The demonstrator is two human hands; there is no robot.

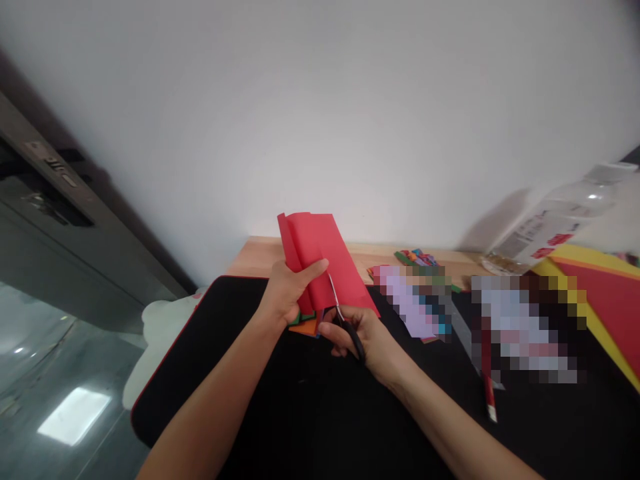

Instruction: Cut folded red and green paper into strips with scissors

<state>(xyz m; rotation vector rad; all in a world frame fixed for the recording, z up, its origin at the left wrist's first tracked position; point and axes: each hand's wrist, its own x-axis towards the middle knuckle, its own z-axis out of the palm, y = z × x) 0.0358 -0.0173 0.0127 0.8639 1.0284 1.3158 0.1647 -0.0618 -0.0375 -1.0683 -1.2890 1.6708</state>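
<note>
My left hand [289, 292] grips a folded sheet of red paper [325, 240] by its left side, thumb laid across the front. The paper is held up over the mat, and its left edge curls. In my right hand [363, 333] is a pair of scissors [354, 339] with dark handles. Their pale blade lies against the lower part of the red paper, pointing up near my left thumb. How far the cut runs is hard to make out. Pieces of orange paper [306, 327] and green paper lie beneath, partly hidden by my hands.
A black mat [280, 413] covers most of the wooden table [260, 250]. To the right are a clear bottle [555, 220], a red pencil-like stick [489, 397], a transparent ruler-like strip [463, 333] and yellow and red sheets [605, 300]. Some items are blurred out. A door [55, 193] stands left.
</note>
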